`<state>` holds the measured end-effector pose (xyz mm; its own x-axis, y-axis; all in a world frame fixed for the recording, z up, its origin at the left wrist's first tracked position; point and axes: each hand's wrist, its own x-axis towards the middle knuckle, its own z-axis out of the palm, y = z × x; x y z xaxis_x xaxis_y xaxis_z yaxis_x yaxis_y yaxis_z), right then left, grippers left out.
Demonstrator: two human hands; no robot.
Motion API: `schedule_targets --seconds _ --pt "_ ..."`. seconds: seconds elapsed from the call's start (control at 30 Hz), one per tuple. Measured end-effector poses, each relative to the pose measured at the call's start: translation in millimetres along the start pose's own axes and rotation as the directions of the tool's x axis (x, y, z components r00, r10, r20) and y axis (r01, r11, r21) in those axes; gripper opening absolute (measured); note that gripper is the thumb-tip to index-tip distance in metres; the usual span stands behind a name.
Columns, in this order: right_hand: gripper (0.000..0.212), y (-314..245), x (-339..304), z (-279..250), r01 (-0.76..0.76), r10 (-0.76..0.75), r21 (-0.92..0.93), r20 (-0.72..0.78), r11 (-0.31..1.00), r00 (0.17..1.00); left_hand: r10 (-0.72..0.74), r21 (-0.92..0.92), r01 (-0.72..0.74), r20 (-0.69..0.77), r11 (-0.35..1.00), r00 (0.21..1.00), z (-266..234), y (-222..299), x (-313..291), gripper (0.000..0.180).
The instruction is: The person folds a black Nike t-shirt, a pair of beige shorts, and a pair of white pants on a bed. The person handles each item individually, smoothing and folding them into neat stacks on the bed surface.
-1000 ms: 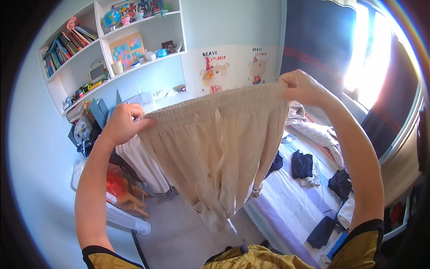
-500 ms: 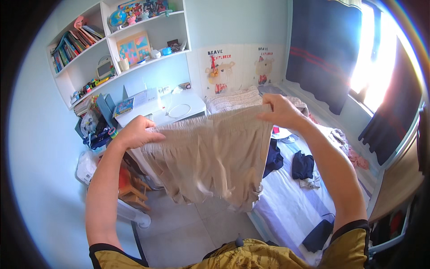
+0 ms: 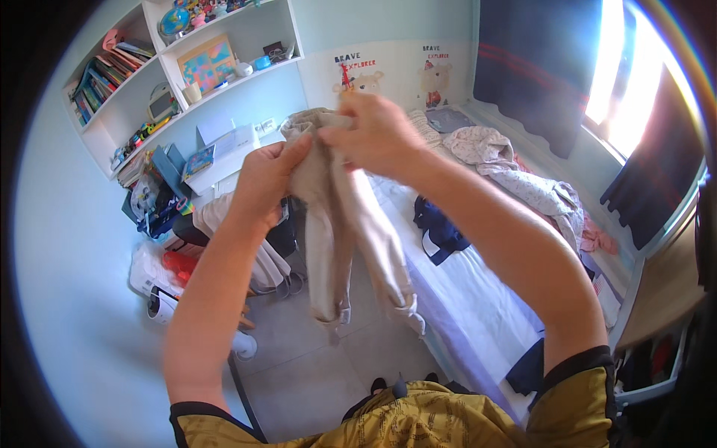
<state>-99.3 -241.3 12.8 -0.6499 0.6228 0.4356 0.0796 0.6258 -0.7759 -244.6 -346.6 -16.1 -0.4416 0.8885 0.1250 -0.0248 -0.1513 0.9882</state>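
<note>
A pair of beige elastic-waist trousers (image 3: 328, 224) hangs in the air before me, with its two legs dangling over the floor. My left hand (image 3: 270, 178) is closed on the left side of the waistband, thumb on top. My right hand (image 3: 373, 138), slightly blurred, grips the other side of the waistband, higher and close to the left hand. Between the two hands the waist is bunched together. The cuffs look gathered, and the fingers behind the cloth are hidden.
On the right is a bed (image 3: 478, 299) with dark blue clothing (image 3: 441, 231), a crumpled patterned blanket (image 3: 523, 175) and another dark garment (image 3: 526, 369). Back left are a white desk (image 3: 228, 153) and wall shelves (image 3: 160, 52). A draped chair (image 3: 258, 261) stands left of the trousers.
The hands have come together from wide apart, drawing the stretched waistband into a bunch. The trousers now hang narrow with separate legs, and the view has shifted somewhat.
</note>
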Motion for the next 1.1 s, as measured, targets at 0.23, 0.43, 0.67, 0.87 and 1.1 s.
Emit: schedule_targets --seconds 0.23,0.43,0.67,0.87,1.1 --pt "0.031 -45 -1 7 0.196 -0.201 -0.046 -0.153 0.980 0.968 0.268 -0.415 -0.227 0.044 0.881 0.962 13 5 -26 0.038" --pt "0.023 -56 -2 20 0.190 -0.189 0.005 -0.079 0.982 0.979 0.381 0.065 -0.384 0.053 0.921 0.923 20 -7 -35 0.066" --pt "0.028 -64 -9 12 0.253 -0.253 0.011 0.060 0.967 0.966 0.488 0.500 -0.308 -0.281 0.810 0.826 39 7 -27 0.046" --pt "0.028 47 -50 -41 0.210 -0.240 0.574 -0.025 0.791 0.970 0.471 0.096 -0.462 -0.186 0.882 0.862 -11 33 -33 0.040" --pt "0.046 276 -219 46 -0.535 0.387 0.702 0.380 0.470 0.840 0.481 0.077 -0.476 -0.193 0.876 0.855 -33 72 -34 0.054"
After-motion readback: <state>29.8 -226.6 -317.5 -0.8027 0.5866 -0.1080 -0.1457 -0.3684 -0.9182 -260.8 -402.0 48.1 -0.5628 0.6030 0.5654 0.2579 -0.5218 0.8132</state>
